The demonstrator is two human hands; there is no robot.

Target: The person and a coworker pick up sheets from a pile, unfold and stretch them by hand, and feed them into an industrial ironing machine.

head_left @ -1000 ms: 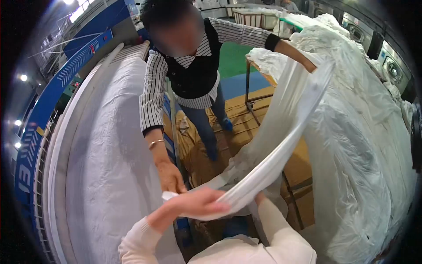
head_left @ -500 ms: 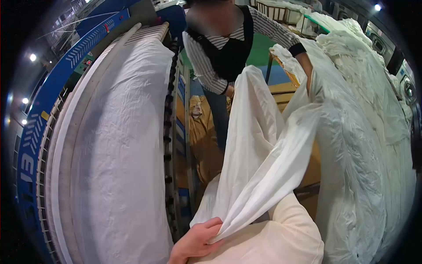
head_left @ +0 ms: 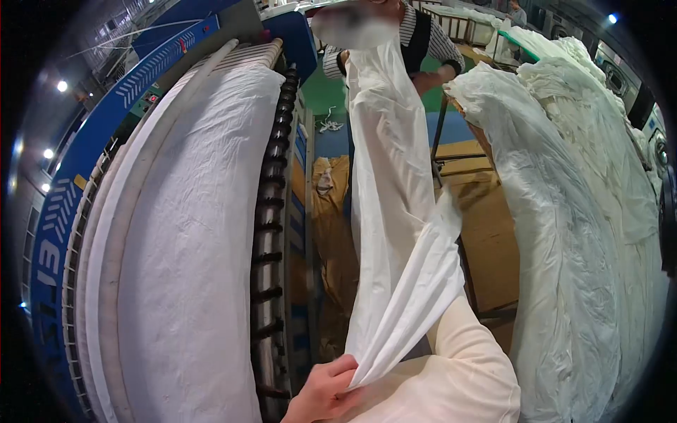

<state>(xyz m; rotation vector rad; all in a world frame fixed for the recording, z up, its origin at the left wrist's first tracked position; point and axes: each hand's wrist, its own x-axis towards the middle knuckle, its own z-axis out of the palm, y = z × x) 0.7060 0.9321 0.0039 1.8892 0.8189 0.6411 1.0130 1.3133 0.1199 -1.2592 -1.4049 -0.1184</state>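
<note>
- Left hand (head_left: 326,392) is pinching a gathered edge of the white sheet (head_left: 386,169), fingers curling round the cloth at the bottom of the view
- Right hand is hiding behind the sheet, can't tell if it's spread or pinching; cream sleeve (head_left: 469,335) is showing just right of the folds
- Sheet is hanging in the gap between the machine and the laundry heap, running from the left hand up to the co-worker; it's bunching into tight folds near the left hand, with a blurred loose corner sticking up on the right side
- Co-worker (head_left: 421,39) is standing at the far end of the sheet, wearing a black vest and striped sleeves; one blurred hand (head_left: 427,81) is showing right of the cloth
- Flat white cloth (head_left: 197,211) is lying along the machine on the left, a ringed metal roller (head_left: 268,257) running beside it, blue frame (head_left: 53,240) curving round the outer side
- Laundry heap (head_left: 564,233) is filling the right side
- Brown floor covering (head_left: 493,236) is lying below, white scraps (head_left: 330,123) are sitting farther back
</note>
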